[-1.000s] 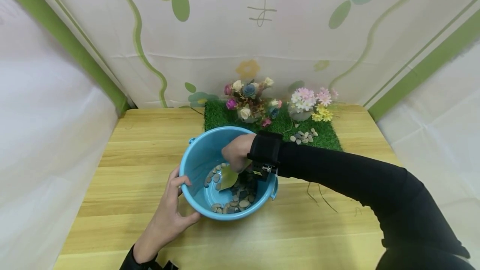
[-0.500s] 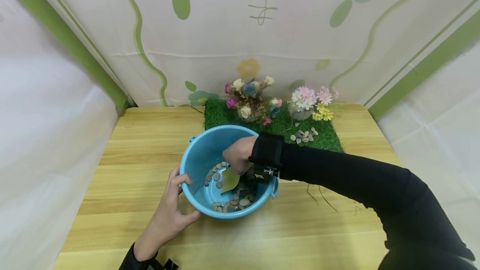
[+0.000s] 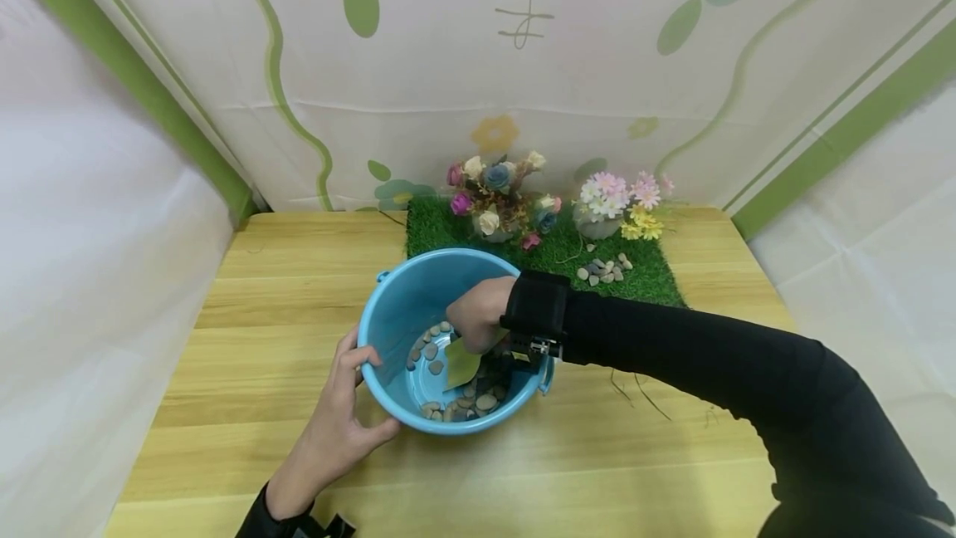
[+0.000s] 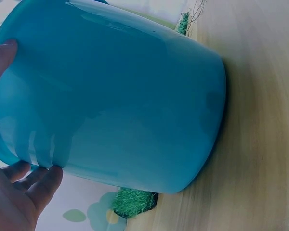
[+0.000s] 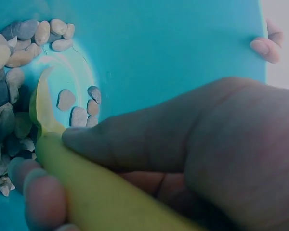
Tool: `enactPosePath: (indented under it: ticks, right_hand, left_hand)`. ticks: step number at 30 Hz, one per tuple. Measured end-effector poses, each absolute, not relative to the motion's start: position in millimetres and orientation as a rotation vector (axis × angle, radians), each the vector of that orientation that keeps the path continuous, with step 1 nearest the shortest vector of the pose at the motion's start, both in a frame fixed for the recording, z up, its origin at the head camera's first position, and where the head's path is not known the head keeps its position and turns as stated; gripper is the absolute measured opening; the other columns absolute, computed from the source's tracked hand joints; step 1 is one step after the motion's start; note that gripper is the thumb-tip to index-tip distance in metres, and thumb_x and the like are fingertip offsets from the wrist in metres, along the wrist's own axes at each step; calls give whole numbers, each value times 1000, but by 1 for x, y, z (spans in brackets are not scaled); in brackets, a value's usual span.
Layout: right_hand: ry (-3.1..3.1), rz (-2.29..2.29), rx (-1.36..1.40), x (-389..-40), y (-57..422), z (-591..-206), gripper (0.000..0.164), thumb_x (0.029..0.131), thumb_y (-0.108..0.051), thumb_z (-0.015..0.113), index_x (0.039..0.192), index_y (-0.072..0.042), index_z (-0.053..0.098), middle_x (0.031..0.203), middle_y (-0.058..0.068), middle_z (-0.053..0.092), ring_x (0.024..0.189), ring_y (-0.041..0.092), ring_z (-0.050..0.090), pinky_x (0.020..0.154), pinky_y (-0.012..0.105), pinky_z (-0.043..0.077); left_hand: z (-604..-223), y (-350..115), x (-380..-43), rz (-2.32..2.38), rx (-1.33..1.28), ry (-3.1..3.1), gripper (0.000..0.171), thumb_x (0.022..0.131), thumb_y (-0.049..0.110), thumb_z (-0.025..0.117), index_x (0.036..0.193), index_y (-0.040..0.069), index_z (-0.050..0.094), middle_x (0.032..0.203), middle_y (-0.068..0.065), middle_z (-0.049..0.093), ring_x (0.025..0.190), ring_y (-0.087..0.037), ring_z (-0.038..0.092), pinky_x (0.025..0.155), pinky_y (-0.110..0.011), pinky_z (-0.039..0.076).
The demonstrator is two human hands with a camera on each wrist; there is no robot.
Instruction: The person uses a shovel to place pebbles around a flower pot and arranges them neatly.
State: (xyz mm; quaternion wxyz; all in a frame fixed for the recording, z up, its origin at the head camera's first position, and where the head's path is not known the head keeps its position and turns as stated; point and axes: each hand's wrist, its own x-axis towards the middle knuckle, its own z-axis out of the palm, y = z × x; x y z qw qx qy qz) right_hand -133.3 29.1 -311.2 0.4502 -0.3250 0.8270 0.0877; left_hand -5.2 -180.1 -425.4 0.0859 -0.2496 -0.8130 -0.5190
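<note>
Inside the blue bucket [image 3: 403, 305] on the wooden table [image 3: 246, 405], pebbles [image 3: 487, 402] lie heaped right, scattered left. The right hand [image 3: 478, 311] grips a yellow trowel [image 3: 460, 367] there, blade beside the heap; the left hand [image 3: 336, 426] clasps the left rim. Sideways lettering [image 3: 526, 17] on the far backdrop [image 3: 418, 48] starts "Hap".

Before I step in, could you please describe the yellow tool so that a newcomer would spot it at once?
On the wooden table is a blue bucket held by the left hand. Inside it, the right hand grips the yellow tool. Its yellow colour, handle and blade set it apart from the grey and tan pebbles beside it.
</note>
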Motion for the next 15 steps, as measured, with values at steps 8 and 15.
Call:
enactPosePath:
  ticks: [8, 15]
  right_hand:
    - [2038, 135, -763, -137, 31, -315, 30, 101, -5, 52, 74, -14, 45, 65, -1, 31, 52, 13, 18, 52, 29, 25]
    - [2051, 21, -742, -140, 33, -320, 31, 102, -5, 52, 73, -13, 44, 62, -1, 31, 51, 12, 24, 54, 28, 27]
  left_hand:
    - [-427, -181, -5, -1549, -745, -2426, 73, 71, 0, 87, 124, 1, 38, 159, -15, 23, 131, -45, 40, 88, -62, 52]
    - [-425, -180, -5, -1556, -748, -2420, 72, 72, 4, 88, 124, 4, 38, 159, -14, 23, 133, -44, 39, 89, -59, 52]
